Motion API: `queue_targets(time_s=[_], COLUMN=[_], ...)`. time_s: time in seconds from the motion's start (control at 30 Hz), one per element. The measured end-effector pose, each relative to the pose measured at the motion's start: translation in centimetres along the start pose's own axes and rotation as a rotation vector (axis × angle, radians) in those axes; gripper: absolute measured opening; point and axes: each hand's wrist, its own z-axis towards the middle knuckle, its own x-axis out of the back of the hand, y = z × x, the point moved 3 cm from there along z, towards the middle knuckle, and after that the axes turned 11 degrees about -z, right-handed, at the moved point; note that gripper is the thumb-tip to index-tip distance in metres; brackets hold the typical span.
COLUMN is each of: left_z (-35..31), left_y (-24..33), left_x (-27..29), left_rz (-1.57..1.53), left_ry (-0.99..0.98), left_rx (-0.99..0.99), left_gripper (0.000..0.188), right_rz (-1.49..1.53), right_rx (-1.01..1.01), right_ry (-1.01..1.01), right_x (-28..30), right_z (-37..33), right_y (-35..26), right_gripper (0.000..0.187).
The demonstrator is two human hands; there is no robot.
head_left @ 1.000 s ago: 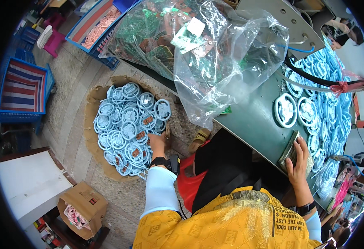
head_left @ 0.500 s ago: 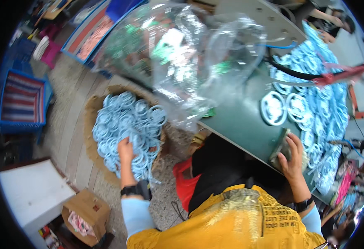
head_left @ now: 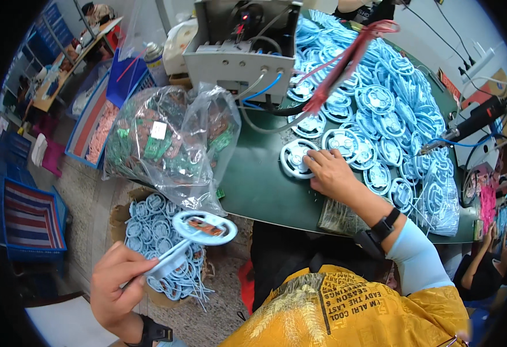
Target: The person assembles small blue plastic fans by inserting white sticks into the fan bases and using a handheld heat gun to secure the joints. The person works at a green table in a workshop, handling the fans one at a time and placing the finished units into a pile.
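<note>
- Blue wheel-shaped part (head_left: 180,228) is in your left hand (head_left: 117,284), its stem pinched between thumb and fingers; the round head points away from you, with a brown-and-orange piece in its middle.
- You have it raised in front of the carton (head_left: 117,218), which is filled with similar blue pieces (head_left: 152,226).
- Your right hand (head_left: 340,178) reaches over the desk (head_left: 253,182), its bent fingers on the right side of a pale ring (head_left: 289,160); you cannot tell here whether they grip it.
- Just beyond that ring, a large pile of blue parts (head_left: 406,115) covers much of the desk.
- To your left on the desk sits a clear bag (head_left: 204,173) of green and brown circuit boards (head_left: 156,144).
</note>
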Motion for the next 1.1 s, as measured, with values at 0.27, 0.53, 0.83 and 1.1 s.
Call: queue_targets(time_s=[0.27,0.53,0.83,1.1], left_z=[11.8,15.8,14.3,12.6], left_y=[4.9,4.8,4.9,2.6], left_x=[-9.9,-11.2,-9.8,-9.8], left_rz=[0.038,0.099,0.130,0.075], left_ry=[-0.097,-0.018,0.040,0.040], left_rx=[-0.358,-0.288,-0.209,-0.126], left_gripper=[0.033,0.028,0.033,0.033], right_rz=[0.336,0.223,0.159,0.188], right_rx=[-0.405,0.255,-0.151,-0.241], right_ry=[0.465,0.030,-0.053,-0.416], right_x=[5.3,6.6,4.3,3.7], right_z=[-4.1,-11.2,-14.9,-14.8], right_y=[6.4,-2.3,1.7,0.9], right_gripper=[0.013,0.030,0.054,0.102])
